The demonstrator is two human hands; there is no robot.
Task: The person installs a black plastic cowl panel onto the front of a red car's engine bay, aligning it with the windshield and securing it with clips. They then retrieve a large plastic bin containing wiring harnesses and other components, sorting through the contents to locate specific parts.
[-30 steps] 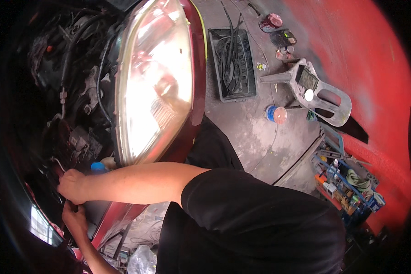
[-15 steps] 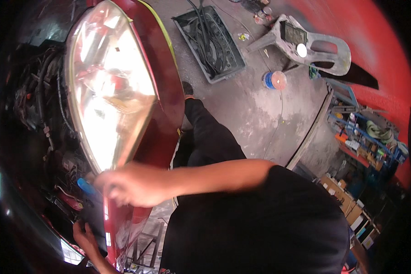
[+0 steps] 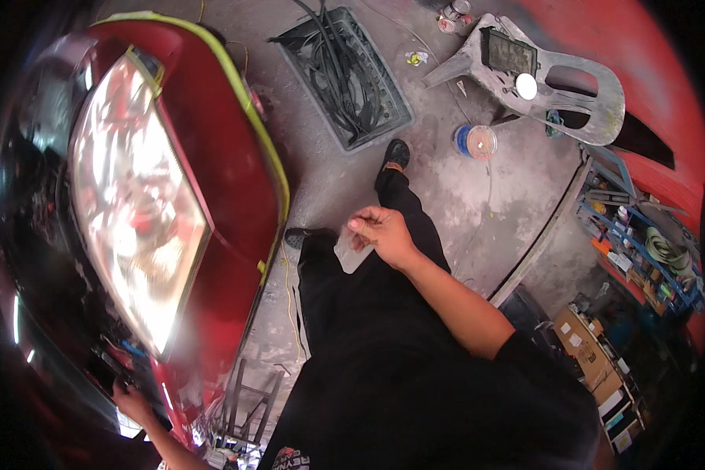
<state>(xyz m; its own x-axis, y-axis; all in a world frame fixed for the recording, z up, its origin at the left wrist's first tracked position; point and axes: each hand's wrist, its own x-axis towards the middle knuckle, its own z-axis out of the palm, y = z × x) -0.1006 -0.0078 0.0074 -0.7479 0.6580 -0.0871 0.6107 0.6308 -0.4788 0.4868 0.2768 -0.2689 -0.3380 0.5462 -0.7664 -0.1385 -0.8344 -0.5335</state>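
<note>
Over my legs, my right hand [image 3: 382,236] pinches a small translucent flat piece [image 3: 352,252] between thumb and fingers, well apart from the car. At the lower left, my left hand [image 3: 131,403] is against the dark front edge of the engine bay. Its fingers curl around something dark there that I cannot make out. Between my hands is the red bumper [image 3: 235,168], with yellow-green tape [image 3: 270,145] along its edge. A large clear headlight [image 3: 137,211] full of bright reflections sits beside it. A blue item [image 3: 133,348] shows near the headlight's lower tip.
A grey crate [image 3: 407,121] of black hoses stands on the concrete floor. Right of it are a tin [image 3: 478,142] and a grey plastic chair [image 3: 603,86] lying over. A blue rack [image 3: 677,270] and cardboard boxes [image 3: 580,352] line the right side. A metal stand [image 3: 251,403] is near the bumper.
My right hand has moved right and up, away from the headlight's lower tip to over my legs. The view has shifted, showing more bumper and both my shoes. My left hand stays at the engine bay edge.
</note>
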